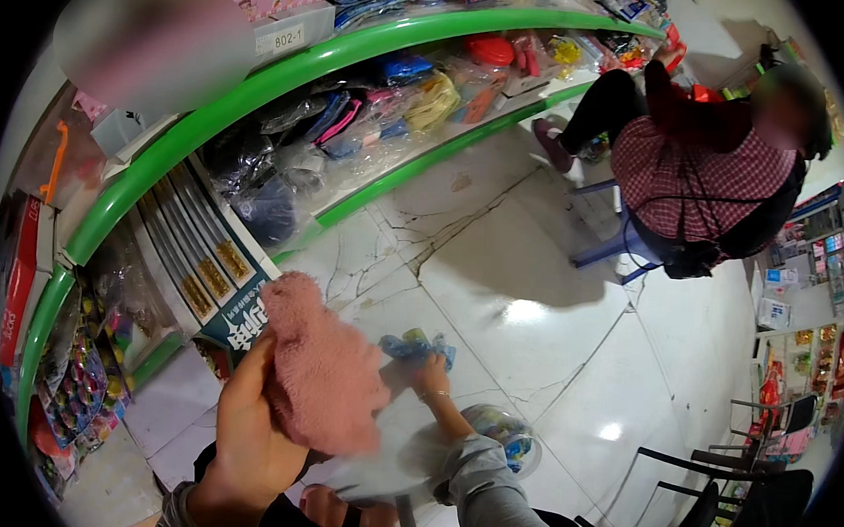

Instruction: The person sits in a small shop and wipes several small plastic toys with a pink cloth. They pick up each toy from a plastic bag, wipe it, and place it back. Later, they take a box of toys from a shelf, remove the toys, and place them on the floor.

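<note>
My left hand (257,412) holds up a pink fluffy cloth (327,373), its far edge blurred. Lower and further out, my right hand (431,380), with a thin bracelet at the wrist, has its fingers on blue clear-plastic packets (414,347). One of these packets shows some yellow-green. Whether the packets rest on the floor or hang just above it, I cannot tell. Beside my right forearm stands a round clear plastic tub (509,436) with blue and colourful wrapped things inside. My right sleeve partly covers the tub's near side.
Green-edged shelving (318,61) with bagged goods curves along the left and top. A person (692,170) sits on a blue plastic stool (619,249) at upper right. Black chairs (731,509) stand at lower right. Cracked white tiles (531,362) cover the floor.
</note>
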`<state>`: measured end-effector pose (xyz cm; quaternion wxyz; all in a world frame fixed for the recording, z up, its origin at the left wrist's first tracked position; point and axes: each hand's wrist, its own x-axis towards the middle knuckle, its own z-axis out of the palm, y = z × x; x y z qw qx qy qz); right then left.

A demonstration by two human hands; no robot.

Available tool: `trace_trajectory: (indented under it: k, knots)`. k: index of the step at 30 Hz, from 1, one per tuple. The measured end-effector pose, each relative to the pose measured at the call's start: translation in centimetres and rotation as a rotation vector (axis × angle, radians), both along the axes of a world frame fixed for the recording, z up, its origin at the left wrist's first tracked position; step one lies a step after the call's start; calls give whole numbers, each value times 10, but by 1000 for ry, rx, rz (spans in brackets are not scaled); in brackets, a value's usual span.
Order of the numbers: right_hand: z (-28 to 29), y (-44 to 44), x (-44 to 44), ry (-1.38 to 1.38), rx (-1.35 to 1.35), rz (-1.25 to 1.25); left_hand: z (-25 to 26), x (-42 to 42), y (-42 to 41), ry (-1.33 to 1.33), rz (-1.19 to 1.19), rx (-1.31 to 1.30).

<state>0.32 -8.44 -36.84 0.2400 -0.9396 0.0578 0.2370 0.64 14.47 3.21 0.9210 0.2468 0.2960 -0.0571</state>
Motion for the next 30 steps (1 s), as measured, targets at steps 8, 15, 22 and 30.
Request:
trace_trajectory:
  k: [8, 15, 22, 30]
  knots:
    - [106, -34, 11, 368, 1031, -488, 1, -9, -29, -123, -147, 21]
    - [361, -72, -8, 163, 1471, -349, -16, -25, -112, -839, -518, 779]
    - [392, -64, -76, -357, 1167, -148, -24, -38, -180, -1065, -349, 1357]
    - [394, -77, -88, -199, 1437, -395, -21, -10, -184, -860, -244, 1114]
